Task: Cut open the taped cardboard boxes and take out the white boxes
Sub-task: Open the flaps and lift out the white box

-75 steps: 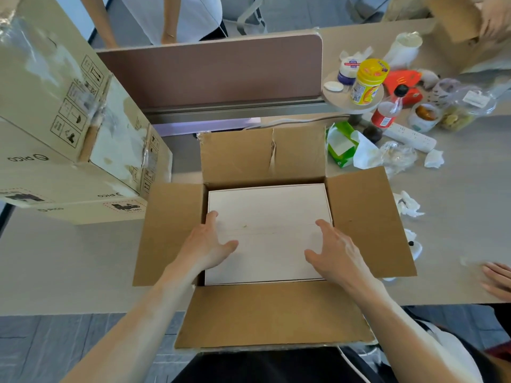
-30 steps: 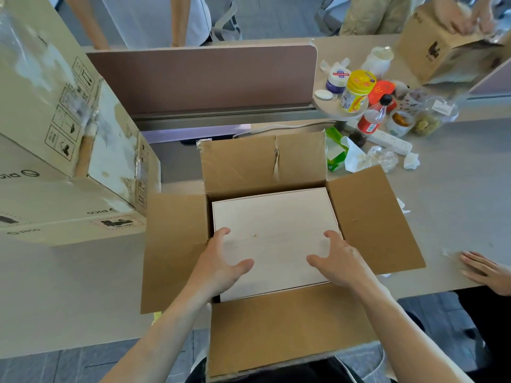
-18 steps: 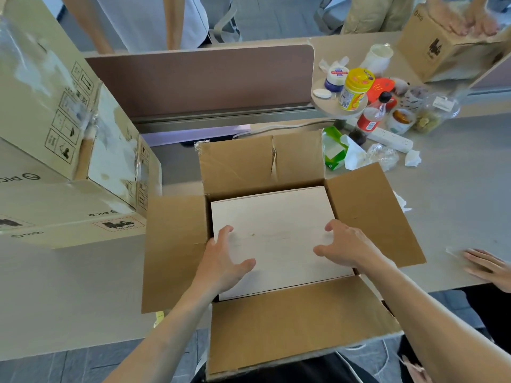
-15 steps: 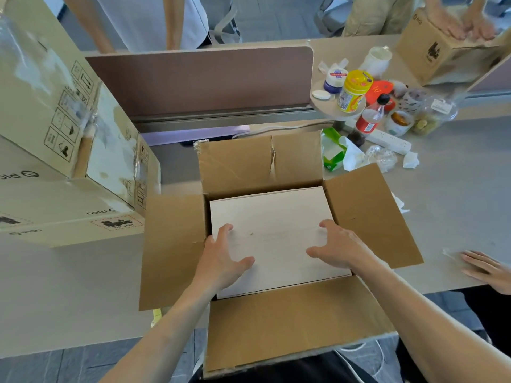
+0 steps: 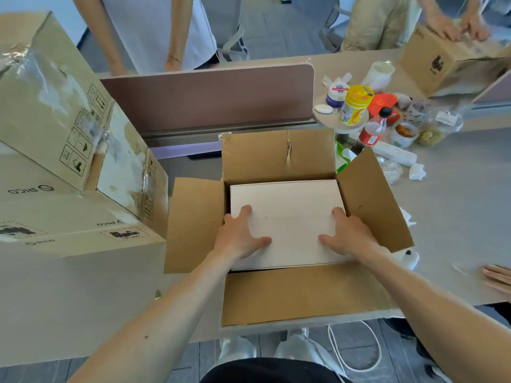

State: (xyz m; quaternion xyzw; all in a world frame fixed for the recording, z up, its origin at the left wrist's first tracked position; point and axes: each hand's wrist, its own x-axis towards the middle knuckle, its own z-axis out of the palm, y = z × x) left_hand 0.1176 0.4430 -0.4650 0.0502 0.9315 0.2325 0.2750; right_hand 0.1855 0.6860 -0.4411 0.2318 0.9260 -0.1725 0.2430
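Note:
An open cardboard box (image 5: pixel 276 158) sits on the desk in front of me with all its flaps spread. Inside it lies a flat white box (image 5: pixel 287 205) that fills the opening. My left hand (image 5: pixel 239 236) grips the white box's left edge, thumb on top and fingers down between it and the cardboard wall. My right hand (image 5: pixel 347 234) grips the right edge the same way. The white box lies level inside the carton.
Taped cardboard boxes (image 5: pixel 55 106) are stacked at the left. A brown divider panel (image 5: pixel 207 98) stands behind. A yellow jar (image 5: pixel 355 105), a cola bottle (image 5: pixel 374 128) and a power strip (image 5: pixel 395 153) crowd the back right. Another person's hand (image 5: pixel 497 277) rests at the right edge.
Both my hands slid outward from the top of the white box to its side edges. The right flap now stands up more steeply.

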